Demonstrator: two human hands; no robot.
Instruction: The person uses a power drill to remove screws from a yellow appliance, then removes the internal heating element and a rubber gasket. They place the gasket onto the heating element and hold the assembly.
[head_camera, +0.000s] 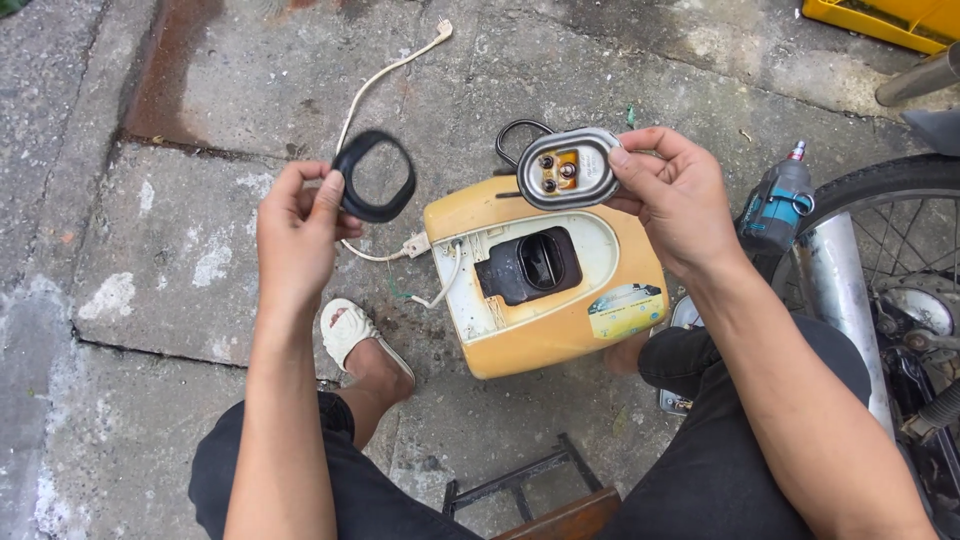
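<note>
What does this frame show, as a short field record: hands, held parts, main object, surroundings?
left hand: holds black rubber ring, raised
right hand: holds oval metal plate with terminals
main object: yellow appliance casing on concrete ground, dark opening in its middle
cord: white cable running from casing
nearby: teal power drill, motorcycle wheel

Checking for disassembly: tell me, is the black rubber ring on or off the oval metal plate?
Off. The left hand holds the black rubber ring apart from the oval metal plate in the right hand.
</note>
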